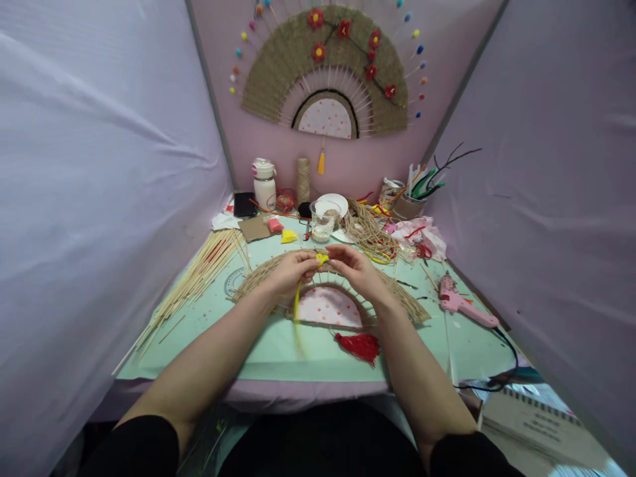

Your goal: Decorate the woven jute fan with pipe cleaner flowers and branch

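Observation:
My left hand (293, 270) pinches a bright yellow pipe cleaner (322, 259), bent into a small bunched shape at the fingertips. Its loose tail hangs below that hand, blurred at the lower end. From the other side, the thumb and fingers of my right hand (356, 266) close on the same bunched part. Both hands are above a twine-covered fan (411, 305) lying on the table, which they partly hide. At the fan's base is a white half-round panel with pink dots (330, 307). A red tassel (358, 347) lies just below it.
Thin sticks (199, 278) spread along the left side. A pink glue gun (464, 303) with a black cord lies at right. Behind the hands are a clear cup (322, 225), loose twine (370, 228) and a white bottle (264, 185). A finished fan (268, 83) hangs on the back wall.

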The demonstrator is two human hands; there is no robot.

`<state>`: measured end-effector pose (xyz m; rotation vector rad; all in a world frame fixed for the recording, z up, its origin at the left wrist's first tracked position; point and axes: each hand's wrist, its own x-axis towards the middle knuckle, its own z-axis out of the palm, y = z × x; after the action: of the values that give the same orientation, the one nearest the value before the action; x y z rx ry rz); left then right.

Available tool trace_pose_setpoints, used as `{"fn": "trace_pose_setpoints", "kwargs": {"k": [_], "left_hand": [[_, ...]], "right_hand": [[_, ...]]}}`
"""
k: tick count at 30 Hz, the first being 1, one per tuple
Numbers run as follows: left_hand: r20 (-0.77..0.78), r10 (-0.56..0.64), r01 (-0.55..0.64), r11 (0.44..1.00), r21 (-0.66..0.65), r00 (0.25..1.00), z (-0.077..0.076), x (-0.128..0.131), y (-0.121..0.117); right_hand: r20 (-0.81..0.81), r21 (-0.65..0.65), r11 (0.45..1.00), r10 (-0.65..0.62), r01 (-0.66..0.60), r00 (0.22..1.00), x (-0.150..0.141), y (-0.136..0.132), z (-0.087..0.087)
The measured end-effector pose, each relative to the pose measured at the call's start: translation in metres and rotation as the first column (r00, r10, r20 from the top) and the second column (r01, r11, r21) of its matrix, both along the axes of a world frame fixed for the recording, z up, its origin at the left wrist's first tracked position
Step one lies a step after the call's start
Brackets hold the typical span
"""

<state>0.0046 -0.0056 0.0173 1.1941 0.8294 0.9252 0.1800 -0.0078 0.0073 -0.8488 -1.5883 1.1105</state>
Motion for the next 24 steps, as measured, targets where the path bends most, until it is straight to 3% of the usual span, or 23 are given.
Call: {"fn": "trace_pose_setpoints", "kwargs": {"k": [2,5,12,15,19,24], "left_hand": [[0.116,-0.09,0.104,0.987,-0.12,0.989,0.002,-0.002,0.001],[0.188,-0.129,0.167,0.965,-0.203,0.974,0.0,-0.003,0.001],[0.203,-0.155,0.192,0.965,-0.179,0.967,-0.009,-0.002,0.003],[0.132,-0.131,0.144,0.985,-0.099,0.983,-0.009,-0.001,0.002],[-0.063,0.025,-0.018,0.994,0.11,0.998,-0.002,0.002,-0.003],[-0.311,0.275,-0.112,0.883,0.456,0.91,0.002,0.007,-0.012]], "right_hand": [[0.071,0.146,0.989,-0.039,0.028,0.997,0.001,-0.001,0.0],[0.177,0.296,0.953,-0.116,0.06,0.977,0.001,0.0,0.0],[0.295,0.33,0.94,-0.185,0.081,0.937,0.003,-0.002,0.002],[0.335,0.324,0.943,-0.189,0.076,0.923,0.003,-0.003,0.003],[0.37,0.294,0.952,-0.198,0.087,0.908,0.003,-0.004,0.005],[0.454,0.172,0.976,-0.199,0.133,0.869,-0.001,-0.006,0.012]]}}
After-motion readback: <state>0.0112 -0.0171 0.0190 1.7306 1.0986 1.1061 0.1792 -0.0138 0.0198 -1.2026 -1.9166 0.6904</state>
